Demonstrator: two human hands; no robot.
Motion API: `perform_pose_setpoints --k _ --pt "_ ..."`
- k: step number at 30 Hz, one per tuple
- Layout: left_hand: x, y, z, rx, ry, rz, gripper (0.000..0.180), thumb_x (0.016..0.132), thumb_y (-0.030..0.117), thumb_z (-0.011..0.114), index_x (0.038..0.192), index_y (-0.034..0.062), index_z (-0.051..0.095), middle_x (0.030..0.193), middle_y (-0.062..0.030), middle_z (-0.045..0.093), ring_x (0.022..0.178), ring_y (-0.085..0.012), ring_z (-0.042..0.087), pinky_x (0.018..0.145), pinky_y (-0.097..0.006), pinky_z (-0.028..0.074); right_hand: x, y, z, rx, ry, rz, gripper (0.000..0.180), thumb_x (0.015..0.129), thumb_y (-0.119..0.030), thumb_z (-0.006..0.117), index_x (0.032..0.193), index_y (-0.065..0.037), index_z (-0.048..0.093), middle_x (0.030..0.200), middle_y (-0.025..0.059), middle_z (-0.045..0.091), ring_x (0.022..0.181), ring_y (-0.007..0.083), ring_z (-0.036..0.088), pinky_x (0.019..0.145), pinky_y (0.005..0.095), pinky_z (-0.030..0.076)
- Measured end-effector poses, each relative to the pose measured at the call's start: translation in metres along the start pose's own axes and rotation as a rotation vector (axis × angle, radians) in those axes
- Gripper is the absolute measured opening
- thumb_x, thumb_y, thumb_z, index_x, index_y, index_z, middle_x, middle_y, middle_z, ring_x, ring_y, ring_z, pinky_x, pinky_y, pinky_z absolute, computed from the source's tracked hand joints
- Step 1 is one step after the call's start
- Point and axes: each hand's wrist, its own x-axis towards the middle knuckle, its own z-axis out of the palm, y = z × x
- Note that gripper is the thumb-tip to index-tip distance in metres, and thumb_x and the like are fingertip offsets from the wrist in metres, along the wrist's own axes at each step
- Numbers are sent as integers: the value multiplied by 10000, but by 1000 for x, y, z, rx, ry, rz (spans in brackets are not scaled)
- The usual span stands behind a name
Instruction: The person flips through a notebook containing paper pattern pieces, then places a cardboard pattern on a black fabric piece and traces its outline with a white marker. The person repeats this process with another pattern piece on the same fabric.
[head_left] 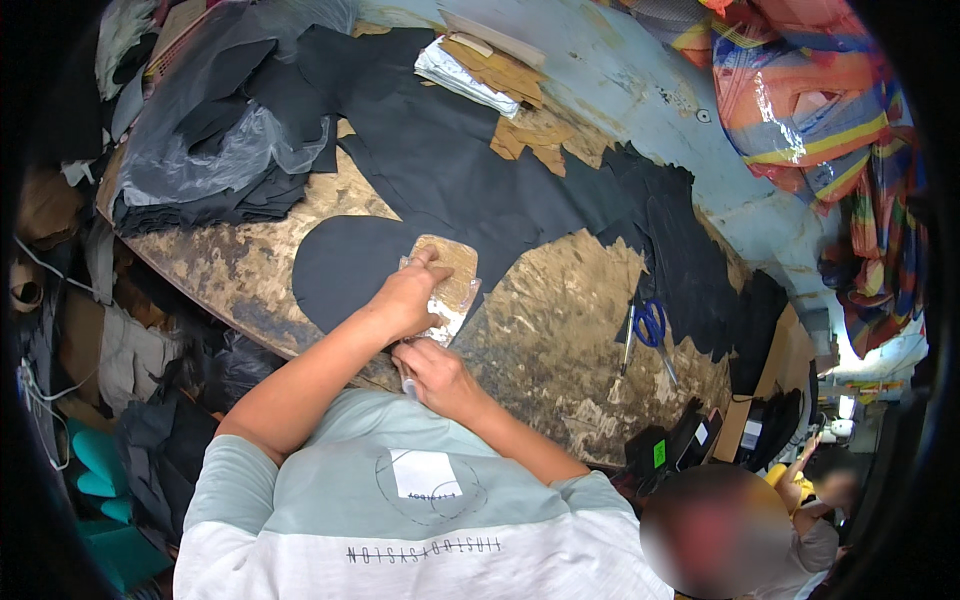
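My left hand [405,302] presses down a rounded tan and white template [455,268], its fingers spread across the card. Under the template lies a black sheet, perhaps leather, with a rounded lobe [340,265] reaching left. Just below the template, close to my body, my right hand [437,372] is closed around a slim pale tool [408,384]; only its end shows, and its kind is unclear. The tool's tip is hidden by the hand.
Blue-handled scissors [650,322] and a slim pen-like tool [628,340] lie right on the worn table [560,330]. Black pieces under clear plastic [240,150] are piled at far left. Cards and papers [480,75] sit at the back. A person [825,510] is at lower right.
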Motion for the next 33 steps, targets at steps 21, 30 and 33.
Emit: perform_pose_setpoints --k 21,30,33 --pt "-70 -83 -47 -318 589 -367 830 594 6 772 1332 19 393 1282 -167 494 1200 -269 460 992 -368 364 34 113 -28 253 607 246 69 877 -27 563 894 21 515 924 92 643 652 32 489 602 184 431" --pt "-77 -81 -61 -986 756 5 877 689 -144 588 1434 30 161 1295 -177 452 1162 -245 499 973 -346 418 34 110 -28 206 614 283 65 854 -50 584 868 12 568 863 87 648 794 143 616 748 273 500" --pt "-77 -77 -60 -1046 756 77 870 696 -130 584 1434 4 145 1331 -163 421 1180 -239 484 993 -345 398 35 110 -28 213 616 289 75 859 -57 582 864 16 565 858 88 648 794 148 612 752 271 496"
